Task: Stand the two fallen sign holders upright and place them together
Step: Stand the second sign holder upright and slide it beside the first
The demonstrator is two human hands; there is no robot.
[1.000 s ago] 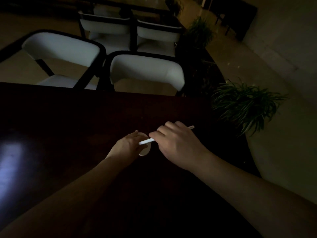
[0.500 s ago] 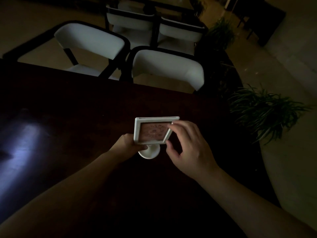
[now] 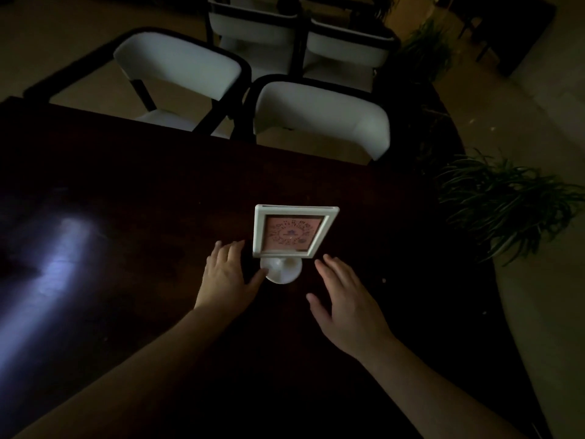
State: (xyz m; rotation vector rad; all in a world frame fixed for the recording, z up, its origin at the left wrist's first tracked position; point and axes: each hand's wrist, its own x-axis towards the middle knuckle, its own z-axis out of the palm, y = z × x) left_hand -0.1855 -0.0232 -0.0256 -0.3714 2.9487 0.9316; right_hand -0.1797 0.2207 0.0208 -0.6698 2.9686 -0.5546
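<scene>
Sign holder (image 3: 292, 237) now upright on round base, no longer tipped flat. Right hand (image 3: 346, 304) off the frame, open beside it. Left hand (image 3: 226, 277) unclenched, thumb maybe still touching base; too dark to confirm.

Sign holder (image 3: 292, 239) upright on the table (image 3: 126, 201) — chairs (image 3: 319, 117) behind, plant (image 3: 503, 201) right.

Dim room, dark table (image 3: 133, 191), white chairs (image 3: 319, 118), perhaps potted plants (image 3: 500, 204)
</scene>
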